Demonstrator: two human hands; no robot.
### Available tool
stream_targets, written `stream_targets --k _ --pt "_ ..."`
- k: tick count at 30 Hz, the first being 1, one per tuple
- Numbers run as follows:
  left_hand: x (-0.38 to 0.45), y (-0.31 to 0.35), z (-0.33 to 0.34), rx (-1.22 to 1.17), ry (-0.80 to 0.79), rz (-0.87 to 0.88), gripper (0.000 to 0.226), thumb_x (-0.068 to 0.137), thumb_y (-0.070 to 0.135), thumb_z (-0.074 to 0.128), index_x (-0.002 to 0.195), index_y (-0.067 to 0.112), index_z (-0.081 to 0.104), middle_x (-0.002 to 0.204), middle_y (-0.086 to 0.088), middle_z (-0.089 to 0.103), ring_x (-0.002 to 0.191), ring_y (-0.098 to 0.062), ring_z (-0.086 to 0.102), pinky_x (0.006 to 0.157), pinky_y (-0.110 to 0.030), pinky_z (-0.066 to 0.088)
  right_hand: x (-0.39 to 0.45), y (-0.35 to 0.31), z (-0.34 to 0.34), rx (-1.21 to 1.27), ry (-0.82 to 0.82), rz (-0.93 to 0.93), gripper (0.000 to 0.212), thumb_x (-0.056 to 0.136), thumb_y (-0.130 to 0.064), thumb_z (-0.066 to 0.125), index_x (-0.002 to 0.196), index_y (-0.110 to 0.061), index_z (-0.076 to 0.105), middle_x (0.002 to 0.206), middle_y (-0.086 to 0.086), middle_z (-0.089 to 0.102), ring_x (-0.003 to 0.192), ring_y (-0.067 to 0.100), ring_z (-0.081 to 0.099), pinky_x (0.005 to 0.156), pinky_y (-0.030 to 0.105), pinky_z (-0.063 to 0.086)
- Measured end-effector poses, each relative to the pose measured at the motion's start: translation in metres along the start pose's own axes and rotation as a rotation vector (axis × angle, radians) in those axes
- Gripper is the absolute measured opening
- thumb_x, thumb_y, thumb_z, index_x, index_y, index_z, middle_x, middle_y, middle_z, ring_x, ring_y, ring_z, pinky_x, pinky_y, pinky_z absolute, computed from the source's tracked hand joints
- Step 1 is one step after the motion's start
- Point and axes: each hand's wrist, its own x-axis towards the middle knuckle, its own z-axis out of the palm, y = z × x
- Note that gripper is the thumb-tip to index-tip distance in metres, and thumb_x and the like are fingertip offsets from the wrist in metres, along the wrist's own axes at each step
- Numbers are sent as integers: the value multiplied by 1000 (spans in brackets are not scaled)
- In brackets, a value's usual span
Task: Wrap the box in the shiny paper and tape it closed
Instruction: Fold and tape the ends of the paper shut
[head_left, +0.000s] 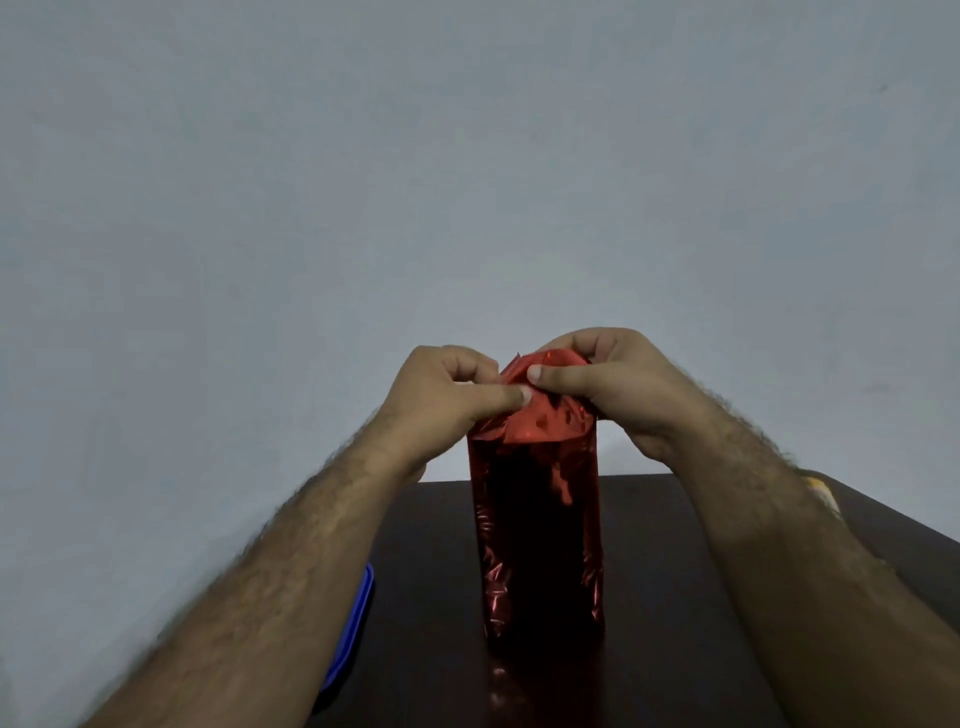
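Pale grey wall (467, 156) fills the upper half of the view, and below it a dark brown table (675, 597) runs toward the bottom edge. One box (540, 545) stands upright on the table near the middle, covered down its sides in shiny red paper (545, 421) that is creased and catches the light. The paper's loose top end is bunched and folded over the upper end of the box.

Two hands work at that top end. The left hand (441, 400) sits at nine o'clock from the folded paper, fingers curled, thumb stretched toward three o'clock and pressing the paper down where it pinches the fold. The right hand (618, 389) sits at three o'clock from the fold, its fingers curled over the far side of the paper crown and its thumb pointing toward nine o'clock, so that it grips the bunched paper. The two thumb tips almost meet, right just above left, at the near face of the fold. Both bare forearms reach up from the lower corners of the view.

At eight o'clock from the box, at the table's left edge, one blue lid or container rim (358, 623) shows partly behind the left forearm. At two o'clock from the box, beyond the right forearm, a small yellowish thing (823, 491) lies on the table; what it is cannot be told. No writing or label can be read anywhere.
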Motion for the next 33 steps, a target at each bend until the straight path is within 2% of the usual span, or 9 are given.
stream_targets --k 4,7,10,13,18,24,28,30,33 --pt "-5 10 3 -87 -19 -53 4 86 4 84 84 5 80 82 -12 78 72 -18 73 66 -25 56 -2 -6 -12 50 -1 27 45 78 -11 91 120 -15 73 107 11 80 89 23 77 81 41 60" --pt "-8 16 6 -117 -16 -84 4 87 6 84 87 5 81 79 -7 75 69 -11 70 60 -18 52 -3 -11 -24 65 -10 49 41 82 2 85 119 -12 73 96 14 75 84 23 75 76 38 62" --pt "-10 20 7 -136 41 -136 26 81 14 92 104 9 79 77 -3 73 64 -5 69 56 -13 48 -3 -13 -31 76 -15 68 30 87 5 79 114 -7 75 98 18 76 85 26 74 76 38 62" --pt "-9 20 4 -118 23 -175 54 74 19 98 119 19 69 89 -7 82 79 -14 79 74 -22 51 -2 -12 -31 98 -24 68 26 89 5 77 112 -6 76 100 19 76 88 27 76 78 39 63" --pt "-11 18 10 -266 20 -157 53 81 0 90 125 16 67 98 -17 81 84 -27 80 75 -29 59 -4 -12 -27 140 -20 68 26 89 6 76 112 -4 74 95 16 75 85 25 75 70 32 61" --pt "-11 11 18 -338 89 -118 35 83 -5 86 114 6 74 93 -17 81 82 -27 81 72 -32 61 -6 -15 -26 -400 425 -292 27 71 -27 97 83 -25 73 82 -7 62 66 11 53 63 30 49" --pt "-12 12 21 -330 115 -107 28 84 -4 85 108 5 76 91 -17 81 80 -29 81 69 -32 62 -19 -40 -24 -555 184 -243 26 66 -34 100 69 -20 78 58 -7 65 53 5 56 51 23 45" --pt "-12 12 22 -327 124 -104 29 84 -3 85 109 6 76 91 -16 81 81 -30 81 71 -34 63 -21 -42 -18 -657 96 -134 26 63 -37 101 75 -24 82 64 -11 73 58 0 65 54 20 47" --pt "-12 12 22 -322 116 -92 32 85 -3 85 113 9 74 92 -15 82 82 -33 81 74 -38 64 -19 -36 -11 -692 47 -42 24 67 -35 99 84 -28 84 74 -8 78 71 8 75 65 31 60"
